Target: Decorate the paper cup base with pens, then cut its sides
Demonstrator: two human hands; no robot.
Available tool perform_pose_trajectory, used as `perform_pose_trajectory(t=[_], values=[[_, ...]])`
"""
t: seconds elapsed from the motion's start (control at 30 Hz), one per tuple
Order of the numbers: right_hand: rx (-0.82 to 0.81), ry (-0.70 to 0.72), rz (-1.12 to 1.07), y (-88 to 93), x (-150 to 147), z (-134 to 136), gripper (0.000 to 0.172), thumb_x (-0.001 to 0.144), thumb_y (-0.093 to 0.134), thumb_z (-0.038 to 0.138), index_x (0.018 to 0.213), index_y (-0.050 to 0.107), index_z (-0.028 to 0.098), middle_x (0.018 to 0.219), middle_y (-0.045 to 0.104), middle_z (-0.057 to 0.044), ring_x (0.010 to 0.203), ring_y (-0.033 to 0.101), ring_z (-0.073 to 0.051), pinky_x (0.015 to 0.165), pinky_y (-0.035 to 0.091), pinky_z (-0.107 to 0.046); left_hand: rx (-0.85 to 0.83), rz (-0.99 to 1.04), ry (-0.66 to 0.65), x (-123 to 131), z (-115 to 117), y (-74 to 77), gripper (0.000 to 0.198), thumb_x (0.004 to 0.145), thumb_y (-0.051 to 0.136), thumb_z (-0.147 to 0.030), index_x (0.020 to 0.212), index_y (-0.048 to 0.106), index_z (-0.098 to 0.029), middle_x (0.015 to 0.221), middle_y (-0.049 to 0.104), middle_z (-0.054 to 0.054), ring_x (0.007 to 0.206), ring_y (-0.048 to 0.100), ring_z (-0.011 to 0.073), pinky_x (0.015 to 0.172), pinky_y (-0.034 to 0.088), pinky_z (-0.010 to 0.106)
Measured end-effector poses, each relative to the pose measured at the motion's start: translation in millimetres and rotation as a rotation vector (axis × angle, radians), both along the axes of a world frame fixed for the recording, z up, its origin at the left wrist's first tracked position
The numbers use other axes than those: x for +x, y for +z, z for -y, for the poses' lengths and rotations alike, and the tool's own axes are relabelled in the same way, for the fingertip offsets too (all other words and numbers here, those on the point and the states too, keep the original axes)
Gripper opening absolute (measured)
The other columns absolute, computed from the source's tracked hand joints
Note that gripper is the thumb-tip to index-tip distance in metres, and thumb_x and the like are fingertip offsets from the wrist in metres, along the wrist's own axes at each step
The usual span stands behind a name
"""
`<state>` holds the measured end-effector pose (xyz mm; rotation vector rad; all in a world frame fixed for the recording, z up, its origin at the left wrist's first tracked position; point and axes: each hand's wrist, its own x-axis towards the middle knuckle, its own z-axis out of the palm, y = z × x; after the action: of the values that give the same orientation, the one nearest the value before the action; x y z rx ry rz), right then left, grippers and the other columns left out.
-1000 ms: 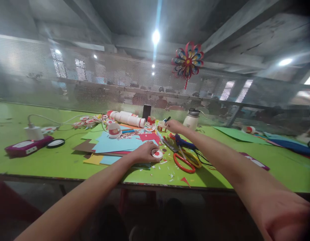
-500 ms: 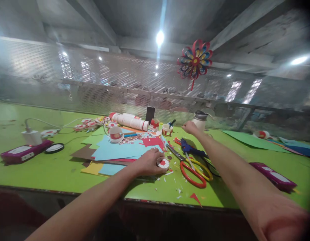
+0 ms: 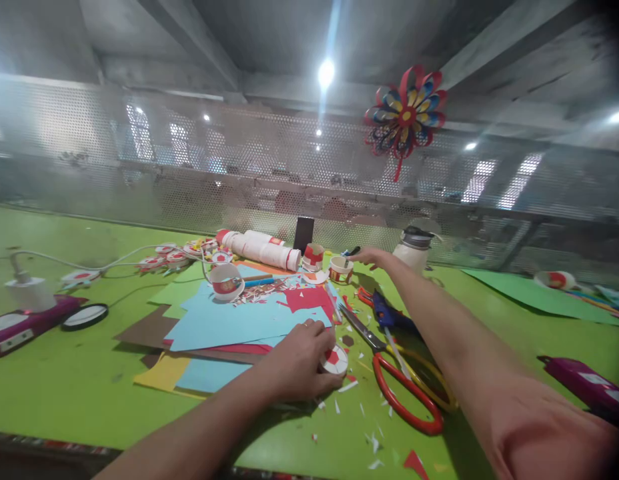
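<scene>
My left hand point(image 3: 309, 357) rests near the front of the table, its fingers closed round a small white round piece with red patches point(image 3: 334, 360), like a cup bottom. My right hand point(image 3: 372, 257) stretches forward, fingers extended, its tips beside a black-handled tool point(image 3: 350, 253) standing in a cut paper cup point(image 3: 341, 269). Whether the fingertips touch the handle is hard to see. Under my right forearm lie large red-handled scissors point(image 3: 407, 393), a blue glue gun point(image 3: 389, 313) and a yellow-handled pair point(image 3: 434, 380).
Coloured paper sheets point(image 3: 229, 327) are stacked at left, with a cup point(image 3: 226, 281) and scraps on top. Behind lie nested paper cups point(image 3: 264, 250) and a dark phone-like slab point(image 3: 304, 235). A jar point(image 3: 412, 252) stands right. Purple power strips point(image 3: 584, 383) flank the table; a cable crosses left.
My right hand has moved forward and left to the black-handled tool, its fingers extending. My left hand keeps hold of the round piece. The view has shifted closer to the table.
</scene>
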<state>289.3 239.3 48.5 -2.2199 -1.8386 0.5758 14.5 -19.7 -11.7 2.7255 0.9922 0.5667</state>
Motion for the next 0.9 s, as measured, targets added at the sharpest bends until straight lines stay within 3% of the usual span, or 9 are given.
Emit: perform_pose_trajectory(t=[0.23, 0.47, 0.67, 0.9], values=[[0.007, 0.027, -0.133, -7.3, -2, -10, 0.035, 0.092, 0.058, 0.033, 0.123, 0.056, 0.017, 0.122, 0.06, -0.009, 0.102, 0.062, -0.022, 0.084, 0.054, -0.043, -0.002, -0.037, 0.031, 1, 2, 1.0, 0.032, 0.082, 0.06, -0.048, 0.092, 0.054, -0.019, 0.098, 0.056, 0.007, 0.09, 0.05, 0.0231, 0.074, 0.04, 0.034], [-0.026, 0.033, -0.212, -0.2, 15, -18, 0.034, 0.093, 0.058, 0.033, 0.123, 0.057, 0.017, 0.123, 0.06, -0.009, 0.102, 0.062, -0.022, 0.084, 0.054, -0.043, -0.073, -0.069, 0.036, 2, 2, 6.6, 0.033, 0.082, 0.058, -0.05, 0.093, 0.053, -0.02, 0.1, 0.057, 0.007, 0.091, 0.05, 0.0243, 0.077, 0.04, 0.038], [-0.034, -0.031, -0.178, 3.7, 37, -18, 0.034, 0.093, 0.058, 0.033, 0.123, 0.056, 0.017, 0.123, 0.059, -0.009, 0.102, 0.062, -0.022, 0.084, 0.054, -0.043, -0.088, -0.042, 0.047, 3, 3, 2.9, 0.031, 0.083, 0.057, -0.05, 0.092, 0.052, -0.02, 0.1, 0.056, 0.008, 0.091, 0.049, 0.0247, 0.077, 0.04, 0.038], [0.007, 0.031, -0.147, -6.6, 29, -35, 0.035, 0.092, 0.059, 0.032, 0.124, 0.056, 0.017, 0.124, 0.059, -0.009, 0.103, 0.062, -0.022, 0.085, 0.053, -0.043, -0.154, 0.045, 0.076, 4, 2, -4.2, 0.028, 0.077, 0.066, -0.044, 0.091, 0.052, -0.023, 0.104, 0.055, 0.006, 0.095, 0.048, 0.0244, 0.078, 0.04, 0.037]])
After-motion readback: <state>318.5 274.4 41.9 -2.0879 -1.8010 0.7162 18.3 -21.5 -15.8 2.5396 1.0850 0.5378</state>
